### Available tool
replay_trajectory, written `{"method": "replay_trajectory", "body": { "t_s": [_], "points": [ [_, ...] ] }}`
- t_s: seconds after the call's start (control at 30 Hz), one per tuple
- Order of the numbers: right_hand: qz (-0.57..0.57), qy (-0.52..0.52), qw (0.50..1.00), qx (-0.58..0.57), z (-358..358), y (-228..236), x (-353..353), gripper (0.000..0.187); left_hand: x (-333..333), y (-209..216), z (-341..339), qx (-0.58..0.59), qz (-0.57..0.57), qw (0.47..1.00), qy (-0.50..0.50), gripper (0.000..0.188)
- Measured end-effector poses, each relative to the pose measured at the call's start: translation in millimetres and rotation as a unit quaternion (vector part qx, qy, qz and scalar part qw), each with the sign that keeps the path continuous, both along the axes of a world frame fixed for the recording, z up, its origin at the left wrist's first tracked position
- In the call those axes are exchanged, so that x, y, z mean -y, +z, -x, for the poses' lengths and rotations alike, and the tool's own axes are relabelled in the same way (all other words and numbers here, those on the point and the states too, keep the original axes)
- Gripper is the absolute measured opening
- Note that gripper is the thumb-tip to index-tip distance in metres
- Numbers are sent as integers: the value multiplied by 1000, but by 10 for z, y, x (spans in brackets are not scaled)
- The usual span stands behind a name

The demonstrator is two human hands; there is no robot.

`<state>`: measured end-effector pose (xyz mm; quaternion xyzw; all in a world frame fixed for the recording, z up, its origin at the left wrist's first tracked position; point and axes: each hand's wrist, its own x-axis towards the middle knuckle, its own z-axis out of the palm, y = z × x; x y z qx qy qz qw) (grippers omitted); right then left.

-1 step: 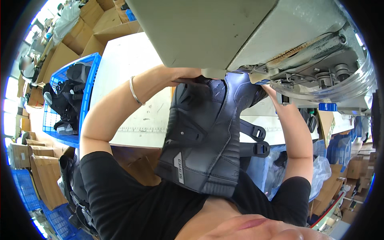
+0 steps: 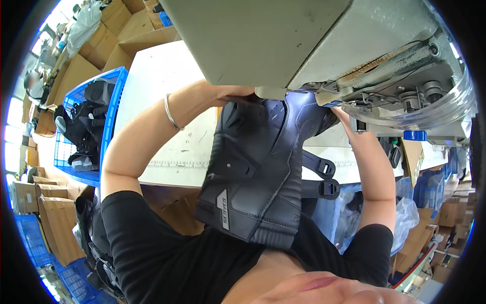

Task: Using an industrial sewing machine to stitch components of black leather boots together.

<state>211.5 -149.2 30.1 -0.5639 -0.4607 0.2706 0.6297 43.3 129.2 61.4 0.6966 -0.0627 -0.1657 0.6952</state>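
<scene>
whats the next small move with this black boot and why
Probably a slight guiding nudge of the black boot with the left hand: that hand is at its far left edge, and its lit far part reaches beneath the machine.

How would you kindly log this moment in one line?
black boot: partly under sewing machine; left hand: at boot, partly hidden; right hand: mostly hidden; blue crate: left, holding dark items
</scene>
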Motion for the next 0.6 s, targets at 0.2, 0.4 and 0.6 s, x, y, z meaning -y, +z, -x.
{"method": "replay_trajectory", "body": {
  "t_s": [0.2, 0.4, 0.6],
  "points": [
    [19, -98, 990, 95, -37, -93, -232, 17, -119, -190, -126, 18, 23, 999, 14, 42],
    [39, -195, 963, 180, -70, -215, -99, 19, -152, -238, -420, 32, 50, 998, 32, 41],
    [67, -291, 917, 264, 47, -305, -49, 21, -212, -319, -588, 48, 84, 994, 46, 41]
  ]
}}
